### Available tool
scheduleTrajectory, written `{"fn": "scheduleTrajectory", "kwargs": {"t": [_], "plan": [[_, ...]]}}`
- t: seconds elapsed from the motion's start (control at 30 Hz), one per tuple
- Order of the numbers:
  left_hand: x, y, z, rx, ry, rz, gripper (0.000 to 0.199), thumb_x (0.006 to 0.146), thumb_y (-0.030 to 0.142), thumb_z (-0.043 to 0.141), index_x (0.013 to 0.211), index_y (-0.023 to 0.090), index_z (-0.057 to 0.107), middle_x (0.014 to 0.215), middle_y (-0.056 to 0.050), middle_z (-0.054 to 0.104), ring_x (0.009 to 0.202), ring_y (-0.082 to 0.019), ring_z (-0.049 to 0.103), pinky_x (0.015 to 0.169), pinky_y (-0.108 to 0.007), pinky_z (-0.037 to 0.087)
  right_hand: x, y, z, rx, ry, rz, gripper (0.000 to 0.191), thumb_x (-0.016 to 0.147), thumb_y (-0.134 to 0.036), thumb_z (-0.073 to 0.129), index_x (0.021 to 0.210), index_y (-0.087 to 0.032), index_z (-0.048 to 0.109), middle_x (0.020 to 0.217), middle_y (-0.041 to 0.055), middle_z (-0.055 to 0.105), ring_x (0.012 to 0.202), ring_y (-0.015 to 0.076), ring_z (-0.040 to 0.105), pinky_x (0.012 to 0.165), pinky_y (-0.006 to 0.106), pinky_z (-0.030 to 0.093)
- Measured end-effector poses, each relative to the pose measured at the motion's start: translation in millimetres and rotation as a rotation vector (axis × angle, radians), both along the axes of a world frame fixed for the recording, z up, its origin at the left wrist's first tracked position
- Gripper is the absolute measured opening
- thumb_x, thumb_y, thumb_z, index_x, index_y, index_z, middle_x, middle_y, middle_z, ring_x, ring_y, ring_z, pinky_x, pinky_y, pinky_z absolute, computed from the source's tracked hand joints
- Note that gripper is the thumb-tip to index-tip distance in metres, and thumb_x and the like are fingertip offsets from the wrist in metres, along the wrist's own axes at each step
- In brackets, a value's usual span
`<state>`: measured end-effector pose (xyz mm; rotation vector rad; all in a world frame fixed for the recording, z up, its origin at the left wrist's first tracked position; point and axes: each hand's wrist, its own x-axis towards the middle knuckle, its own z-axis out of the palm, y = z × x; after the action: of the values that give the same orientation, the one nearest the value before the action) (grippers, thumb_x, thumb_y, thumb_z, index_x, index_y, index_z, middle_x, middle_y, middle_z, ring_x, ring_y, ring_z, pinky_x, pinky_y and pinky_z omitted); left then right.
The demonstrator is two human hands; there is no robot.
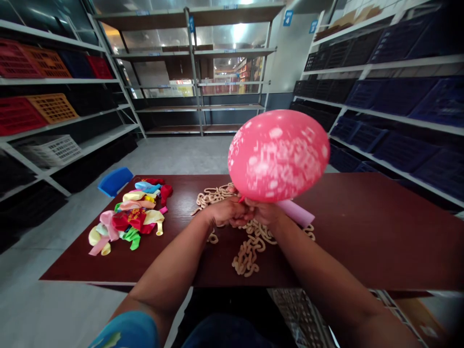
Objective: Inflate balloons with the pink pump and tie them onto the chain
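A blown-up pink balloon with white printing hangs above the table, its neck down between my two hands. My left hand is closed around the neck from the left. My right hand is closed at the neck too, just under the balloon, which covers part of its fingers. The hands touch or nearly touch each other. Beneath them lies a long beige cord, looped and heaped on the dark table. A pink cylinder lies right of my right hand, partly hidden by the balloon.
Several limp balloons in mixed colours are piled on the table's left side. A blue stool or chair top shows past the far left corner. Shelves with crates line both sides, and a metal rack stands behind.
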<state>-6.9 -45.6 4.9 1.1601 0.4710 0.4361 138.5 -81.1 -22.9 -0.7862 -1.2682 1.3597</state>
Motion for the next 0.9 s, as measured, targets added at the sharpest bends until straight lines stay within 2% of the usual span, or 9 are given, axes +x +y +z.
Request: {"fn": "scheduleTrajectory", "kwargs": {"t": [0.03, 0.1, 0.23, 0.33, 0.43, 0.53, 0.73, 0.8, 0.9], "plan": [[0.3, 0.3, 2.4, 0.013, 0.004, -0.102, 0.016, 0.071, 0.024, 0.062, 0.071, 0.015, 0.049, 0.055, 0.001, 0.046, 0.037, -0.005, 0.035, 0.034, -0.018, 0.020, -2.3, 0.7, 3.1, -0.035, 0.060, 0.004, 0.034, 0.071, -0.047, 0.063, 0.090, -0.019, 0.059, 0.070, -0.0018, 0.058, 0.051, 0.0078, 0.051, 0.050, 0.024, 0.047], [1.3, 1.6, 5.5, 0.040, -0.037, -0.177, 0.019, 0.074, 0.029, 0.061, 0.076, 0.016, 0.048, 0.058, 0.002, 0.045, 0.038, -0.003, 0.034, 0.034, -0.017, 0.019, -7.1, 1.4, 8.9, -0.099, 0.168, -0.003, 0.036, 0.066, -0.048, 0.066, 0.087, -0.020, 0.057, 0.064, -0.0040, 0.055, 0.045, 0.0061, 0.047, 0.046, 0.022, 0.046], [5.1, 4.9, 3.1, 0.168, -0.103, -0.088, 0.026, 0.076, 0.037, 0.059, 0.073, 0.015, 0.047, 0.057, 0.005, 0.040, 0.038, -0.002, 0.032, 0.035, -0.016, 0.022, -12.9, 2.1, 14.3, -0.133, 0.260, -0.041, 0.036, 0.068, -0.049, 0.064, 0.089, -0.022, 0.054, 0.065, -0.0059, 0.053, 0.047, 0.0068, 0.050, 0.049, 0.026, 0.050], [9.5, 4.9, -1.6, 0.264, -0.117, 0.035, 0.030, 0.077, 0.043, 0.057, 0.072, 0.014, 0.050, 0.050, 0.006, 0.036, 0.035, -0.003, 0.031, 0.034, -0.017, 0.022, -12.8, 4.2, 12.3, -0.085, 0.256, -0.071, 0.033, 0.069, -0.053, 0.061, 0.076, -0.022, 0.052, 0.066, -0.0053, 0.051, 0.049, 0.0083, 0.051, 0.051, 0.029, 0.052], [12.5, 2.5, -2.4, 0.268, -0.130, 0.093, 0.034, 0.078, 0.047, 0.054, 0.070, 0.014, 0.050, 0.046, 0.007, 0.031, 0.033, -0.002, 0.027, 0.033, -0.017, 0.019, -11.7, 6.4, 9.8, -0.013, 0.223, -0.122, 0.035, 0.071, -0.051, 0.059, 0.061, -0.020, 0.046, 0.079, -0.0009, 0.057, 0.063, 0.0104, 0.055, 0.061, 0.030, 0.053], [13.3, 0.0, 0.9, 0.195, -0.159, 0.075, 0.036, 0.078, 0.046, 0.055, 0.064, 0.014, 0.045, 0.049, 0.006, 0.031, 0.035, -0.002, 0.027, 0.034, -0.016, 0.019, -12.0, 7.1, 9.4, 0.059, 0.192, -0.164, 0.033, 0.072, -0.049, 0.057, 0.060, -0.020, 0.048, 0.096, 0.0018, 0.058, 0.085, 0.0142, 0.057, 0.069, 0.031, 0.053], [5.6, 9.4, 4.6, -0.114, -0.179, 0.063, 0.025, 0.075, 0.032, 0.060, 0.066, 0.014, 0.045, 0.051, 0.006, 0.031, 0.037, -0.002, 0.025, 0.033, -0.015, 0.016, -10.9, 4.4, 14.3, 0.072, 0.034, -0.136, 0.034, 0.067, -0.049, 0.063, 0.087, -0.023, 0.058, 0.098, 0.0025, 0.060, 0.088, 0.0158, 0.057, 0.073, 0.032, 0.050], [-1.4, 17.9, 5.6, -0.202, -0.282, 0.123, 0.022, 0.078, 0.027, 0.056, 0.065, 0.015, 0.044, 0.051, 0.006, 0.028, 0.036, -0.002, 0.022, 0.032, -0.015, 0.014, -4.4, 2.7, 17.5, 0.122, -0.102, -0.135, 0.039, 0.064, -0.046, 0.066, 0.095, -0.023, 0.059, 0.098, 0.0030, 0.061, 0.090, 0.0168, 0.057, 0.076, 0.033, 0.048], [-12.6, 30.6, 8.2, -0.237, -0.466, 0.353, 0.021, 0.084, 0.025, 0.047, 0.066, 0.015, 0.046, 0.054, 0.004, 0.031, 0.038, -0.003, 0.024, 0.034, -0.016, 0.019, 9.8, 0.8, 21.2, 0.234, -0.521, -0.118, 0.037, 0.062, -0.042, 0.070, 0.093, -0.022, 0.063, 0.099, 0.0033, 0.062, 0.095, 0.0178, 0.055, 0.083, 0.035, 0.044]]}}
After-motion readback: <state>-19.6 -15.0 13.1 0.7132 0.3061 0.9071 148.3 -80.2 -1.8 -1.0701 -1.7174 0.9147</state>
